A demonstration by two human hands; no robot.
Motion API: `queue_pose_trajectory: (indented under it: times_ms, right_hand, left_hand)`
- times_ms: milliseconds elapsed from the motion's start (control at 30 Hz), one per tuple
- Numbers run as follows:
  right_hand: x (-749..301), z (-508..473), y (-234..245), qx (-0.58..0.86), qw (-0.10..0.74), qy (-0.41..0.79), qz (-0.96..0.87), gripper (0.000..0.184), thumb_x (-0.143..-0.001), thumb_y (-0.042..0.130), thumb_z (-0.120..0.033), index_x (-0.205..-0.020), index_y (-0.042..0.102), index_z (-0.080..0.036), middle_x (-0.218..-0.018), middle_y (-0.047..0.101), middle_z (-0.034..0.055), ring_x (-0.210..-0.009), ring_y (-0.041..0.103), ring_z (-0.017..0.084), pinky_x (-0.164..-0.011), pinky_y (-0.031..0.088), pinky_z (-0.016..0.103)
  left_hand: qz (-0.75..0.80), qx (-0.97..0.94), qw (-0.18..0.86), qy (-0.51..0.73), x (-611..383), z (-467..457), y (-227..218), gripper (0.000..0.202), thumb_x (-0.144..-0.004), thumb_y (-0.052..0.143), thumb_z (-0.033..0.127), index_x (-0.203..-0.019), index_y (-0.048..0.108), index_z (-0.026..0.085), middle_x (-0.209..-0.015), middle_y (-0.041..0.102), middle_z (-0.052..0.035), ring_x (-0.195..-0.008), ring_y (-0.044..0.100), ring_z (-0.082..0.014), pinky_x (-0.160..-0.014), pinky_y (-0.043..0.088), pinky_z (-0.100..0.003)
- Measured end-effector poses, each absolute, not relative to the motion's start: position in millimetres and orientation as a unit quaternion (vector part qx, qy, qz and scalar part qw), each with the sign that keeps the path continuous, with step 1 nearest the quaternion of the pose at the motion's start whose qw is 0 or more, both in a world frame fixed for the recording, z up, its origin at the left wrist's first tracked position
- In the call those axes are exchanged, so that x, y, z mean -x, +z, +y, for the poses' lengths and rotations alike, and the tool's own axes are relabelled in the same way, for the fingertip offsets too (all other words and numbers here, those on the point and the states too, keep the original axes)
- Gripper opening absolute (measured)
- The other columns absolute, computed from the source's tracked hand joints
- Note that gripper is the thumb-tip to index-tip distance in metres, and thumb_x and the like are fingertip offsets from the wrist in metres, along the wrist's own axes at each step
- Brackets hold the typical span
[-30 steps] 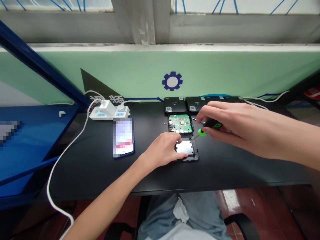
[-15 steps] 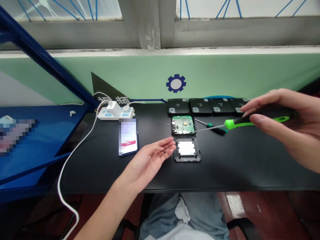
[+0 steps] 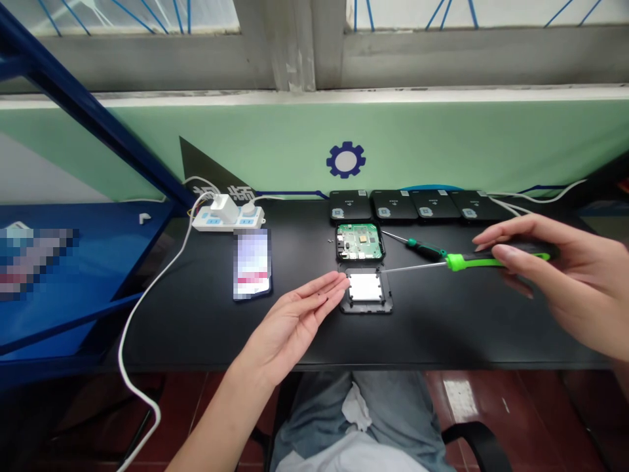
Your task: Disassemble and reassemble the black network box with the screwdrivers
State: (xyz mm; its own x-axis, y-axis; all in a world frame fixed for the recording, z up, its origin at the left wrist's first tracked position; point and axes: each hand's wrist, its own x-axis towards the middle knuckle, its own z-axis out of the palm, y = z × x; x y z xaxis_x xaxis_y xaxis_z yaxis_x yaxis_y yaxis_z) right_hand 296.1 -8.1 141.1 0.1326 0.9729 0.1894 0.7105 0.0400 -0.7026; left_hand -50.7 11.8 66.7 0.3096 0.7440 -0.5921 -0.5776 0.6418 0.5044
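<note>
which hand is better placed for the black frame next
Right, probably: the right hand holds the green-handled screwdriver, its tip by the frame's corner; the left hand is open, palm up.

passage: black desk below housing frame | obstacles: circuit board; dark screwdriver, probably flat

Black desk, power strip, phone, green circuit board, black casing, four black covers, screwdriver

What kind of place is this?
Probably a workbench for fixing electronics: a green circuit board lies on the table, a hand holds a screwdriver, and black device cases sit in a row.
</note>
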Motion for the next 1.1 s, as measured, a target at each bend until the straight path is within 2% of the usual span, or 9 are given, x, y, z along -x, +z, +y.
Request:
queue_pose_trajectory:
  times_ms: [167, 267, 367, 500, 600, 700, 867, 967, 1100]
  right_hand:
    - [-291.8, -7.5, 138.8, 0.652, 0.403, 0.216, -0.604, 0.046, -0.091, 0.085, -0.071, -0.1, 0.088, -0.027, -0.088, 0.076, 0.0078, -0.059, 0.058, 0.016, -0.044, 0.034, 0.026]
    - [-289.5, -9.3, 132.7, 0.648, 0.413, 0.237, -0.594, 0.044, -0.09, 0.089, -0.069, -0.101, 0.088, -0.027, -0.095, 0.078, 0.0082, -0.065, 0.061, 0.015, -0.045, 0.035, 0.024]
    - [-286.4, -11.2, 129.0, 0.644, 0.428, 0.257, -0.58, 0.043, -0.091, 0.09, -0.068, -0.103, 0.088, -0.027, -0.098, 0.078, 0.0076, -0.067, 0.063, 0.015, -0.048, 0.041, 0.024]
    - [-279.8, -11.2, 131.9, 0.64, 0.463, 0.266, -0.552, 0.04, -0.09, 0.093, -0.065, -0.1, 0.087, -0.026, -0.091, 0.074, 0.0043, -0.061, 0.062, 0.012, -0.049, 0.047, 0.022]
    - [-276.1, -9.9, 135.6, 0.631, 0.486, 0.282, -0.535, 0.038, -0.088, 0.096, -0.061, -0.096, 0.087, -0.025, -0.094, 0.074, 0.0039, -0.059, 0.063, 0.011, -0.047, 0.051, 0.021]
    - [-275.3, -9.6, 136.7, 0.627, 0.494, 0.292, -0.527, 0.038, -0.087, 0.097, -0.061, -0.094, 0.087, -0.024, -0.096, 0.076, 0.0045, -0.057, 0.063, 0.01, -0.046, 0.051, 0.02]
    - [-276.4, -10.4, 134.8, 0.633, 0.496, 0.308, -0.509, 0.041, -0.084, 0.099, -0.062, -0.095, 0.087, -0.025, -0.097, 0.076, 0.0049, -0.06, 0.063, 0.011, -0.048, 0.054, 0.021]
    - [-276.5, -10.7, 134.1, 0.631, 0.498, 0.311, -0.506, 0.041, -0.085, 0.098, -0.062, -0.096, 0.086, -0.025, -0.1, 0.076, 0.0051, -0.062, 0.064, 0.011, -0.048, 0.053, 0.021]
    - [-276.8, -10.9, 133.9, 0.627, 0.488, 0.307, -0.523, 0.038, -0.088, 0.096, -0.061, -0.096, 0.086, -0.025, -0.101, 0.076, 0.0047, -0.061, 0.065, 0.01, -0.049, 0.051, 0.021]
  left_hand:
    - [0.413, -0.076, 0.802, 0.424, 48.7, 11.6, 70.9, 0.041, -0.109, 0.057, -0.008, -0.148, 0.072, -0.006, -0.15, 0.079, -0.0306, -0.147, 0.077, -0.0337, -0.135, 0.057, -0.041]
    - [0.422, -0.049, 0.792, 0.439, 45.4, 12.1, 72.3, 0.036, -0.115, 0.053, -0.003, -0.148, 0.07, -0.003, -0.145, 0.082, -0.0291, -0.137, 0.084, -0.0318, -0.128, 0.064, -0.041]
    - [0.436, -0.025, 0.776, 0.455, 40.1, 11.4, 71.1, 0.022, -0.12, 0.055, 0.004, -0.122, 0.076, 0.003, -0.134, 0.087, -0.0252, -0.123, 0.09, -0.029, -0.113, 0.073, -0.036]
    - [0.457, -0.007, 0.763, 0.457, 34.0, 9.2, 70.2, 0.031, -0.122, 0.057, 0.01, -0.095, 0.073, 0.01, -0.107, 0.09, -0.0171, -0.096, 0.092, -0.022, -0.085, 0.077, -0.026]
    - [0.477, 0.005, 0.759, 0.444, 31.6, 8.2, 71.1, 0.038, -0.123, 0.054, 0.013, -0.092, 0.074, 0.009, -0.077, 0.08, -0.0067, -0.065, 0.081, -0.0119, -0.065, 0.07, -0.018]
    - [0.443, -0.002, 0.776, 0.449, 30.0, 6.9, 70.0, 0.04, -0.123, 0.059, 0.017, -0.087, 0.074, 0.009, -0.063, 0.064, 0.002, -0.052, 0.063, -0.0061, -0.053, 0.058, -0.014]
    - [0.406, -0.038, 0.785, 0.467, 26.4, 3.0, 66.6, 0.02, -0.107, 0.089, 0.017, -0.091, 0.08, 0.008, -0.072, 0.067, 0.0017, -0.062, 0.066, -0.0061, -0.059, 0.059, -0.014]
    - [0.425, -0.048, 0.779, 0.458, 24.1, 1.2, 68.4, 0.012, -0.109, 0.082, 0.01, -0.099, 0.085, 0.006, -0.085, 0.077, -0.0053, -0.073, 0.075, -0.0088, -0.073, 0.068, -0.016]
    - [0.439, -0.054, 0.777, 0.447, 23.3, -0.9, 71.0, 0.017, -0.111, 0.073, 0.002, -0.104, 0.088, 0.005, -0.098, 0.085, -0.0111, -0.083, 0.082, -0.0115, -0.084, 0.072, -0.018]
